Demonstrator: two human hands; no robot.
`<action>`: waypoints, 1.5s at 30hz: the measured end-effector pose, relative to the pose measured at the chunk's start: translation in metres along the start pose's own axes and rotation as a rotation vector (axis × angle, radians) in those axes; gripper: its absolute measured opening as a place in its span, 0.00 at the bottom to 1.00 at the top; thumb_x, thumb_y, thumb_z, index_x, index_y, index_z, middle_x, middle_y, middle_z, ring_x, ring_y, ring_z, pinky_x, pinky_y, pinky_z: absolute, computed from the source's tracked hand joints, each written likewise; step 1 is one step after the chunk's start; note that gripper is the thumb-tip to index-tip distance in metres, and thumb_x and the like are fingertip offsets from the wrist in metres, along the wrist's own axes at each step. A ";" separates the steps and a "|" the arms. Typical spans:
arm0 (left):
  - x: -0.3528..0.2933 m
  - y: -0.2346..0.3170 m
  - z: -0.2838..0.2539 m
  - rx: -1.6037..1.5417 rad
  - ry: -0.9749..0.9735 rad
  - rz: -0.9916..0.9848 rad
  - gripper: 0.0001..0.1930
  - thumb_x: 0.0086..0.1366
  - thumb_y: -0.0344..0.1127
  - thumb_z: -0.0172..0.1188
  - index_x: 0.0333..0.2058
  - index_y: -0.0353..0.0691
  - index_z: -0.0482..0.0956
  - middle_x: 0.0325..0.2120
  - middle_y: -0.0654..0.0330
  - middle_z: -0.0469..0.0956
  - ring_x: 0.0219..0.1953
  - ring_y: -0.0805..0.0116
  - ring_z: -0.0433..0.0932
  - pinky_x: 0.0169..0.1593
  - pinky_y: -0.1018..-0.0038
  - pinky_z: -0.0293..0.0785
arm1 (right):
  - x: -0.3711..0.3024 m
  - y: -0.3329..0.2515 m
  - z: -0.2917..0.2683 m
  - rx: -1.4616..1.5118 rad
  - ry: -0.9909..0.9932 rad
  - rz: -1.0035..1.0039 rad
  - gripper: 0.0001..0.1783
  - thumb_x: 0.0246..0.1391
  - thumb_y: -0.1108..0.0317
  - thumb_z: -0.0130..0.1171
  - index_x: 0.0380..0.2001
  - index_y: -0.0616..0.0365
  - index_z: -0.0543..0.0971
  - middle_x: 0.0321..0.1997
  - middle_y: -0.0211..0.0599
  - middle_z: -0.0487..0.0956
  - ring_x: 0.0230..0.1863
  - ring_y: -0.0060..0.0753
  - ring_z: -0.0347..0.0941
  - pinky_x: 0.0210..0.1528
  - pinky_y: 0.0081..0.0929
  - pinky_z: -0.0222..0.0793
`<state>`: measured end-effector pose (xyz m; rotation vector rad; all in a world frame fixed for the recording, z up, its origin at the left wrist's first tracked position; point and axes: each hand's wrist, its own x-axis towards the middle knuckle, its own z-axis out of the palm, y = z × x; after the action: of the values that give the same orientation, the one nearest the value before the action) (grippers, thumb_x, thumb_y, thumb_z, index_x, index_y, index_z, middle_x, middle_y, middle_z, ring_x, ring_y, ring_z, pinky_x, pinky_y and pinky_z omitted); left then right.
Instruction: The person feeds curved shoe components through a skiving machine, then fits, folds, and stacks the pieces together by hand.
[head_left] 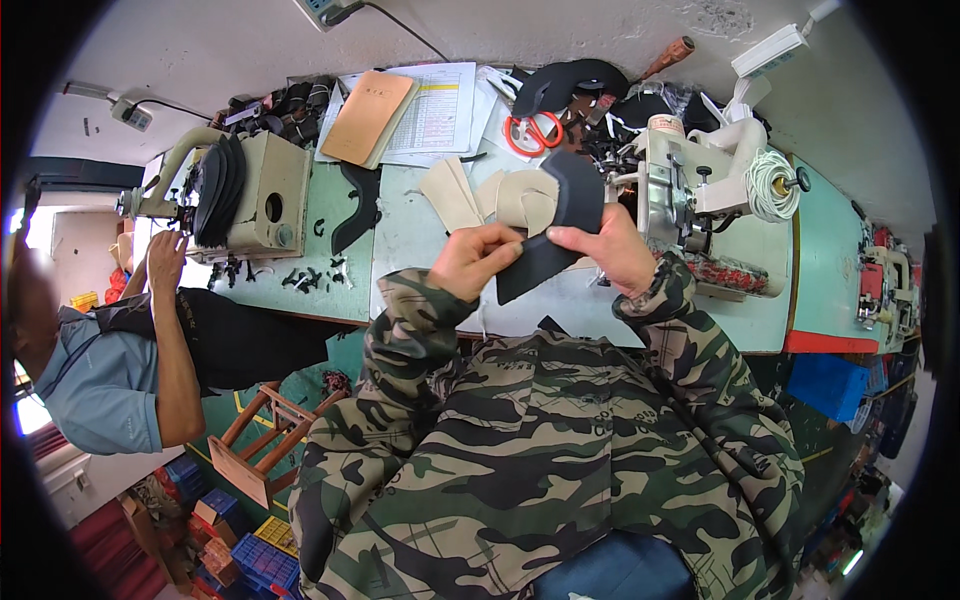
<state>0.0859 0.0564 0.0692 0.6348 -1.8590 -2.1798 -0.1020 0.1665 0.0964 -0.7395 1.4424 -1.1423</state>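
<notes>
Between my two hands, over the light table, is a curved black cut piece [577,192], smooth and bent like a shoe part. My left hand [475,262] pinches its lower left edge between thumb and fingers. Across from it, my right hand [618,252] grips the right side, thumb on top. Just behind the piece lie several flat beige cut pieces [452,197], and a curled beige piece [527,200] is partly covered by the black one. To the right of my right hand stands a bench machine [672,185] with a metal head.
A co-worker [120,370] at the left reaches to another machine [262,195] hung with black curved pieces. Papers [440,110], a tan notebook [370,118], orange-handled scissors [533,133] and black scraps lie along the back. A wooden stool [262,440] stands at lower left.
</notes>
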 end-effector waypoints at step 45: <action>0.121 -0.089 -0.021 0.383 0.696 -0.056 0.12 0.50 0.34 0.61 0.33 0.33 0.78 0.26 0.55 0.79 0.27 0.69 0.78 0.34 0.75 0.73 | -0.002 0.131 0.008 -0.679 -0.229 -0.120 0.34 0.44 0.60 0.59 0.55 0.60 0.63 0.44 0.53 0.72 0.40 0.47 0.72 0.45 0.37 0.67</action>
<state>-0.0012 0.0031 -0.0426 1.3220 -1.8470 -1.3443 -0.0744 0.2114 -0.0241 -1.3931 1.6075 -0.6082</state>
